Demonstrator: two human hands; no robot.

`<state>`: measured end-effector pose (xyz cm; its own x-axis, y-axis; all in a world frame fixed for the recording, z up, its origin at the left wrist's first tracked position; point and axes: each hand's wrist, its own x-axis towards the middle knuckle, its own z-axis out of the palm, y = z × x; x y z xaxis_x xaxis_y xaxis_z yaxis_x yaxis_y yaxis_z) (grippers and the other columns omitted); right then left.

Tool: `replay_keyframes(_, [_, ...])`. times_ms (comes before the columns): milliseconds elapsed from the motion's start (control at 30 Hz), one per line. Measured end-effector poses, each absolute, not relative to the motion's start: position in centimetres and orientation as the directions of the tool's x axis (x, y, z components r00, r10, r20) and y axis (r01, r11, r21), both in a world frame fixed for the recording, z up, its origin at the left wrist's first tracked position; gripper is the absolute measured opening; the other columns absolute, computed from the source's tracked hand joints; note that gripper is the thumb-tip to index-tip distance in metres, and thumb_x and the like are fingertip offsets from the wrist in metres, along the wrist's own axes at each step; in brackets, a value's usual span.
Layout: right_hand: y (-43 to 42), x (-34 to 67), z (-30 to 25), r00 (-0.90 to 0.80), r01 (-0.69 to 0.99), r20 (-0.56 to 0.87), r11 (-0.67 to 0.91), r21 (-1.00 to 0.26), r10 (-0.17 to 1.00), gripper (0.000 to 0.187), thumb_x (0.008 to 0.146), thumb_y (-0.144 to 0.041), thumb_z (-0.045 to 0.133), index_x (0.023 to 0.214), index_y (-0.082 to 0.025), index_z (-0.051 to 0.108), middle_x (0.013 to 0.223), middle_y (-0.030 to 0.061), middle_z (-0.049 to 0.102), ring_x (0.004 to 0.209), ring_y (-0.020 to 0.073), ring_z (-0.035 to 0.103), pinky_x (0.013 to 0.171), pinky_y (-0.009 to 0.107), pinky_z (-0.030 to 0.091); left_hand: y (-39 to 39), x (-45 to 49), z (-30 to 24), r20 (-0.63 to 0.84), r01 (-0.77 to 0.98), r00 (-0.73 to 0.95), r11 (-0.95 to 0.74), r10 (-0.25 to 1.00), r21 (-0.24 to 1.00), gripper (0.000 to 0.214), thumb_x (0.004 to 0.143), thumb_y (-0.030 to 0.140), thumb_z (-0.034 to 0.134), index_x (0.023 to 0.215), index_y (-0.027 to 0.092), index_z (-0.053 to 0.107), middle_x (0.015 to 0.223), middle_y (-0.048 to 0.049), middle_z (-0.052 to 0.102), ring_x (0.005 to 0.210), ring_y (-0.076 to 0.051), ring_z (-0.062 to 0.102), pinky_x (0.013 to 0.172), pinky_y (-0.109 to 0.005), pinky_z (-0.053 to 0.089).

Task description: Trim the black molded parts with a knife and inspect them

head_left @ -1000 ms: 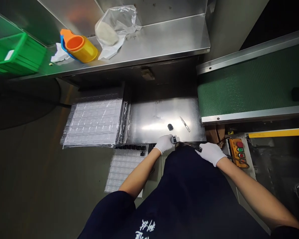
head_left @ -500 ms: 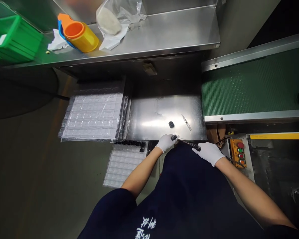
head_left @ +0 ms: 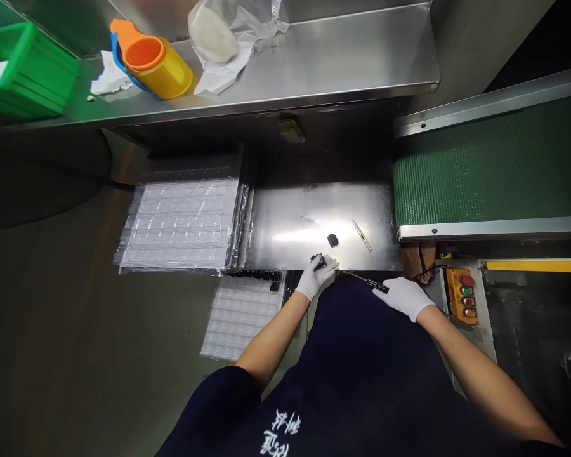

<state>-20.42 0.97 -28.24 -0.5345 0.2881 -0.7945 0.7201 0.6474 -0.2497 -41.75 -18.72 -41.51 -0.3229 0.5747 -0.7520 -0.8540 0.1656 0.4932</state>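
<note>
My left hand (head_left: pixel 316 279), in a white glove, is closed around a small black plastic part (head_left: pixel 318 261) at the front edge of the steel table (head_left: pixel 285 247). My gloved right hand (head_left: pixel 408 298) grips a slim tool with a black handle (head_left: pixel 377 285) and a thin metal shaft that points left. The shaft's tip lies close to my left fingers, apart from the held part. Another black plastic part (head_left: pixel 332 240) rests on the table just beyond. To its right lies a silver pen-shaped tool (head_left: pixel 362 236).
Stacked clear plastic trays (head_left: pixel 181 222) stand left on the table. A lower clear tray (head_left: pixel 240 317) has several black parts along its far edge. A green conveyor belt (head_left: pixel 490 171) and a button box (head_left: pixel 462 297) are right. The shelf (head_left: pixel 342 57) carries a yellow tape-like roll (head_left: pixel 178 77).
My left hand has turned and drawn slightly left, taking the black part away from the tool's tip. My right hand stays nearly still with the tool. The whole view has shifted slightly.
</note>
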Motion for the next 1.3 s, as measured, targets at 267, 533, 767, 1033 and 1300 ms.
replay_keyframes(267, [1.1,-18.7,-28.8,-0.516,0.798,-0.79,0.52,-0.303,0.331,0.047,0.096,-0.063,0.052,0.094,-0.022,0.076,0.094,0.0092,0.077,0.088,0.0252,0.072,0.068,0.028,0.041,-18.7,-47.3,-45.0,-0.838,-0.883,-0.394,0.097,0.377,0.459,0.049,0.102,0.061,0.05,0.112,0.016,0.064,0.117,-0.0161,0.072,0.106,-0.024,0.075,0.086,-0.038,0.066])
replay_keyframes(533, [0.4,-15.6,-30.8,-0.494,0.864,-0.768,0.333,-0.379,0.408,0.045,0.097,-0.061,0.054,0.099,-0.022,0.076,0.087,0.0057,0.076,0.079,0.0198,0.068,0.069,0.026,0.04,-16.0,-46.8,-44.5,-0.727,-0.491,-0.603,0.565,0.33,0.663,0.04,0.1,0.042,0.064,0.13,0.015,0.063,0.129,-0.0116,0.066,0.111,-0.025,0.067,0.096,-0.047,0.058])
replay_keyframes(767, [-0.2,-14.3,-31.5,-0.513,0.859,-0.733,0.278,-0.431,0.448,0.044,0.097,-0.06,0.057,0.104,-0.02,0.076,0.092,0.0065,0.077,0.084,0.0208,0.067,0.072,0.026,0.042,-9.8,-46.3,-42.9,-0.454,0.209,-0.706,0.772,0.544,0.601,0.056,0.074,0.025,0.087,0.126,0.019,0.067,0.159,-0.0161,0.045,0.15,-0.041,0.032,0.122,-0.056,0.029])
replay_keyframes(1033, [0.5,-14.1,-30.8,-0.488,0.872,-0.721,0.313,-0.377,0.491,0.046,0.097,-0.062,0.051,0.103,-0.023,0.075,0.099,0.0086,0.078,0.09,0.0246,0.071,0.07,0.027,0.041,-9.4,-43.2,-39.5,-0.504,0.557,-0.529,0.727,0.683,0.401,0.039,0.092,0.04,0.072,0.122,0.016,0.064,0.12,-0.012,0.069,0.105,-0.026,0.066,0.092,-0.043,0.054])
replay_keyframes(1300, [1.6,-15.0,-29.5,-0.518,0.832,-0.714,0.473,-0.291,0.471,0.045,0.098,-0.059,0.047,0.099,-0.023,0.074,0.099,0.0104,0.078,0.093,0.0271,0.073,0.073,0.03,0.044,-8.5,-41.1,-37.5,-0.601,0.72,-0.319,0.6,0.733,0.35,0.034,0.099,0.044,0.066,0.117,0.016,0.067,0.112,-0.0081,0.069,0.098,-0.02,0.067,0.09,-0.042,0.058])
